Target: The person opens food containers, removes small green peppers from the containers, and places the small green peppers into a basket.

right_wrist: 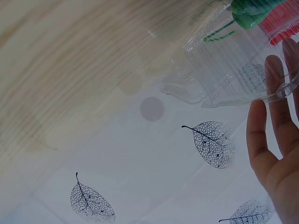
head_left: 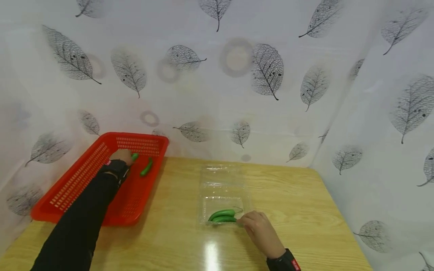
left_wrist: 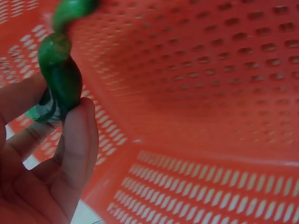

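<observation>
Inside a red plastic basket point(head_left: 149, 203), my left hand point(head_left: 121, 155) pinches a green chili pepper point(left_wrist: 67, 84) between thumb and fingertips. Another green chili point(head_left: 146, 168) lies on the basket floor to its right. On the table is a clear plastic container point(head_left: 223, 201) with its lid folded back. Two green chilies point(head_left: 222, 214) lie side by side along its front. My right hand point(head_left: 259, 229) touches the container's front right corner, its fingers fairly straight at the rim in the right wrist view. The right thumb is hidden there.
The wooden table point(head_left: 176, 241) carries both basket and container. A white covering with a leaf print point(head_left: 237, 101) rises behind the table and along both sides. The basket's slotted walls point(left_wrist: 210, 186) stand around my left hand.
</observation>
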`<state>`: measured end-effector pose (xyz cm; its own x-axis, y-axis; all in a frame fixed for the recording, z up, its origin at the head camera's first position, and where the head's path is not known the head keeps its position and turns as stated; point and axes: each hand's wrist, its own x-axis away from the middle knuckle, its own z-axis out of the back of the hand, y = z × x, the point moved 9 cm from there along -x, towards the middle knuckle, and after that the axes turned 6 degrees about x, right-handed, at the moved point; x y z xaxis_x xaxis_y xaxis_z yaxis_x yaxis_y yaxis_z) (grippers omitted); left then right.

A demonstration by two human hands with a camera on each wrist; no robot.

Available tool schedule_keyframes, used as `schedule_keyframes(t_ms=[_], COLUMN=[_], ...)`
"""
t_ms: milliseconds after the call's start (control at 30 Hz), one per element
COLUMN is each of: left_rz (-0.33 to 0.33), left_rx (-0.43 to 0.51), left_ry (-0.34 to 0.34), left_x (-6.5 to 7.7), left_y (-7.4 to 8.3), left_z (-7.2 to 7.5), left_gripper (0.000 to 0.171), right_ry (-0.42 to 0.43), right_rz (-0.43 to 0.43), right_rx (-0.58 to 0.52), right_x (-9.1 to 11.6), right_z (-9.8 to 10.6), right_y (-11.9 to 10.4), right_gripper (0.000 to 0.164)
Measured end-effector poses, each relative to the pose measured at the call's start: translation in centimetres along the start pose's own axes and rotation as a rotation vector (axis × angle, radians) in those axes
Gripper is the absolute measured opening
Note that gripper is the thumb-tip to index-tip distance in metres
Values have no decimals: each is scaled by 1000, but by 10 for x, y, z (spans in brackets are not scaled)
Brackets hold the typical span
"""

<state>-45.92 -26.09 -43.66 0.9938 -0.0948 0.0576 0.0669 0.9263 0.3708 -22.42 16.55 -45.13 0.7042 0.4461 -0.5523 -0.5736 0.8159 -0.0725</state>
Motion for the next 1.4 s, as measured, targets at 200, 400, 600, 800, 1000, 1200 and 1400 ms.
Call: schedule_keyframes(t_ms=[200, 400, 600, 800, 1000, 1200, 1400], left_rz=[53, 95, 99, 103, 102, 108, 106], left_rx=[24, 39, 61, 36, 18, 79, 74], left_ry=[-5, -26, -31, -29, -34, -33, -26], left_x=[16, 32, 34, 25, 20, 23, 24], left_y=[-3, 10, 18, 17, 15, 20, 20], left_z=[-10, -9, -12, -19, -22, -22, -22], left_gripper=[25, 20, 23, 24, 26, 23, 24], right_ry=[-29, -29, -35, -18, -3, -12, -16], right_rz=[-16, -16, -23, -20, -8, -16, -16], right_rx=[-2, -8, -12, -8, -3, -8, 1], right_x=[1, 0, 0, 1, 2, 1, 0], right_z=[-1, 0, 0, -2, -3, -2, -1], right_y=[-2, -3, -3, 0, 1, 3, 3], right_gripper=[35, 34, 33, 35, 35, 35, 35])
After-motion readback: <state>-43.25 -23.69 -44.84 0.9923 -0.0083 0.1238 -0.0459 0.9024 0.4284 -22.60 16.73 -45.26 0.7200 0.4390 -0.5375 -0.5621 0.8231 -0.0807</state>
